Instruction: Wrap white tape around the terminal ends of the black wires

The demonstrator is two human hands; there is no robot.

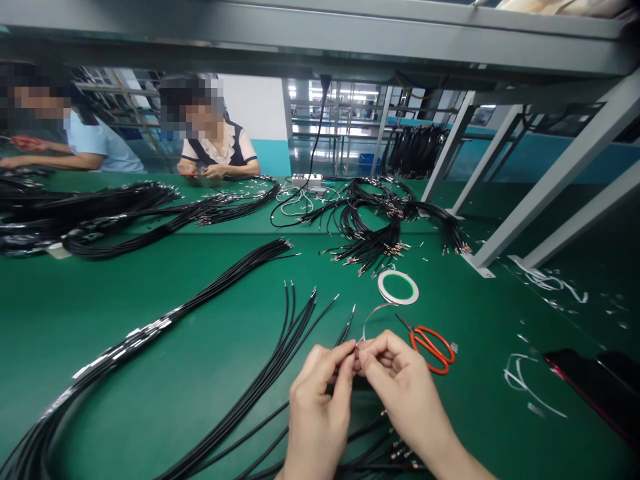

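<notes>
My left hand [323, 407] and my right hand [403, 383] meet above the green table, thumbs and forefingers pinched close together. A thin strip of tape [369, 318] runs from the tape roll [399, 287] down to my right fingertips. What my left fingertips pinch is too small and covered to make out. Black cables [267, 370] with metal ends lie to the left of my hands, and some pass beneath them. Scissors [434, 349] with orange handles rest beside my right hand, blades pointing toward the roll.
A long cable bundle [200, 300] curves across the left side. More cables [373, 230] and a power strip [307, 180] lie farther back. Grey metal legs [555, 177] stand at the right, near tape scraps [523, 380] and a dark red-edged object [593, 387]. Two people sit opposite.
</notes>
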